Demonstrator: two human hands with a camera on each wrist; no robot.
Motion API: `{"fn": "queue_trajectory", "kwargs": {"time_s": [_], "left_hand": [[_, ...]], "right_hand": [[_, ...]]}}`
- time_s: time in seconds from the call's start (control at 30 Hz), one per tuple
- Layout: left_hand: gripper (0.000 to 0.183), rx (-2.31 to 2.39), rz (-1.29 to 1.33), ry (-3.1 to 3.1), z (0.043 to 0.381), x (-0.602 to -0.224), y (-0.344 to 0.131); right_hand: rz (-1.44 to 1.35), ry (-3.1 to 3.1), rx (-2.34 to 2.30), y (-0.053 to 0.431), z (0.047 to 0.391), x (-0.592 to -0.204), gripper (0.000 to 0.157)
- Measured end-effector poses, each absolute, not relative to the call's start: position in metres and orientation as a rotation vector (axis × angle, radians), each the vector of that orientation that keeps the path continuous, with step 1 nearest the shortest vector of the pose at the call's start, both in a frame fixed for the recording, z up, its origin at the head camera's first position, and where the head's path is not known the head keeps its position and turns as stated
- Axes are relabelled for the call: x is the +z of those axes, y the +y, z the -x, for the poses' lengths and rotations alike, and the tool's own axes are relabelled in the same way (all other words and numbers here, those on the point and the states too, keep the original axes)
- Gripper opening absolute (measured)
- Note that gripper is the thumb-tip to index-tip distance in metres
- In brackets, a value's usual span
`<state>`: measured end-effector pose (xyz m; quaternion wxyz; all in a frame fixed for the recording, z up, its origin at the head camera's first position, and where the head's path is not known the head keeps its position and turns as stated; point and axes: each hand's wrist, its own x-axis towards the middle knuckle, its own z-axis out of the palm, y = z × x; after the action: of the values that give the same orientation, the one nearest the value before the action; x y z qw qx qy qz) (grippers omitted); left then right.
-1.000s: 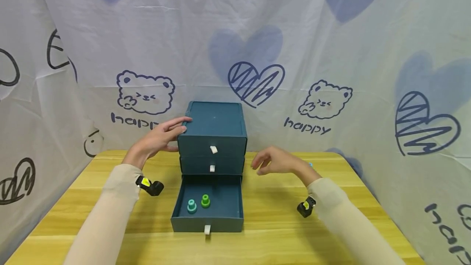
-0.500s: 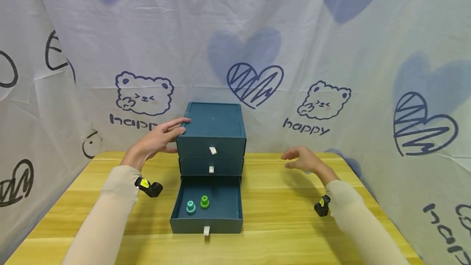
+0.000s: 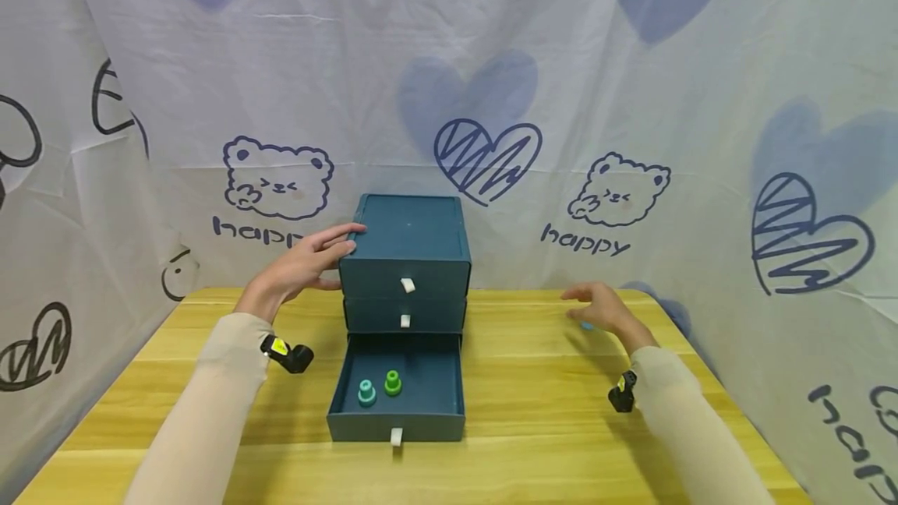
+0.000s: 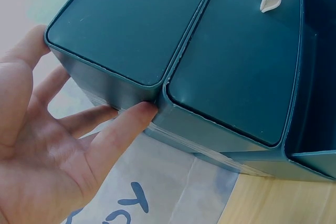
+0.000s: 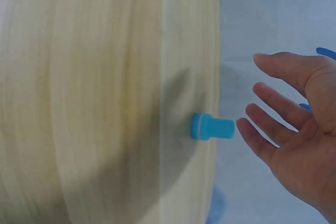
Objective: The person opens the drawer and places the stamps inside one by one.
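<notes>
A dark teal drawer cabinet (image 3: 414, 228) stands in the middle of the table with its bottom drawer (image 3: 365, 427) pulled out. In that drawer a light teal stepped peg (image 3: 366, 394) and a green one, the green peg (image 3: 393, 384), stand upright. My left hand (image 3: 302, 263) rests against the cabinet's left side, its extended fingers (image 4: 118, 142) touching the wall and upper edge. To the right, my right hand (image 3: 603, 309) hovers with fingers spread and nothing held. The right wrist view has a blue stepped peg (image 5: 212, 127) standing upright on the table just beyond those fingertips.
The upper two drawers are closed, each with a white pull tab (image 3: 408, 285). A printed white cloth (image 3: 393, 37) hangs behind and beside the wooden table (image 3: 533, 427). The blue peg stands near the table's far edge.
My right hand has moved rightward from beside the cabinet to just over the blue peg. My left hand has stayed at the cabinet, and the drawer and its pegs have not moved.
</notes>
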<state>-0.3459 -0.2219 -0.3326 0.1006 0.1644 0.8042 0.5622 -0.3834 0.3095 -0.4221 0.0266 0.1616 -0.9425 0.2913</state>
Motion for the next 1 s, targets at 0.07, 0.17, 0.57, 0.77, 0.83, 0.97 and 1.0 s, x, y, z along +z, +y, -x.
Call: {"fn": "queue_trajectory", "kwargs": {"time_s": [0.07, 0.17, 0.57, 0.77, 0.83, 0.97, 1.0], "left_hand": [[0.058, 1.663, -0.491, 2.374, 0.346, -0.333, -0.222], [0.059, 1.662, -0.495, 2.374, 0.347, -0.332, -0.221], [0.06, 1.664, -0.497, 2.37, 0.347, -0.332, -0.221], [0.061, 1.658, -0.496, 2.373, 0.346, -0.333, -0.222], [0.061, 1.656, -0.496, 2.374, 0.346, -0.333, -0.222], [0.061, 1.652, -0.505, 2.377, 0.345, -0.333, -0.223], [0.061, 1.651, -0.507, 2.378, 0.346, -0.333, -0.222]], "right_hand": [[-0.464, -2.92, 0.914, 0.312, 0.384, -0.425, 0.035], [-0.42, -2.931, 0.925, 0.314, 0.386, -0.431, 0.036], [-0.189, -2.917, 0.934, 0.327, 0.386, -0.441, 0.04], [-0.14, -2.923, 0.944, 0.337, 0.381, -0.447, 0.045], [-0.13, -2.936, 0.962, 0.339, 0.38, -0.449, 0.046], [-0.126, -2.944, 0.97, 0.34, 0.379, -0.451, 0.046], [-0.126, -2.942, 0.971, 0.34, 0.379, -0.452, 0.046]]}}
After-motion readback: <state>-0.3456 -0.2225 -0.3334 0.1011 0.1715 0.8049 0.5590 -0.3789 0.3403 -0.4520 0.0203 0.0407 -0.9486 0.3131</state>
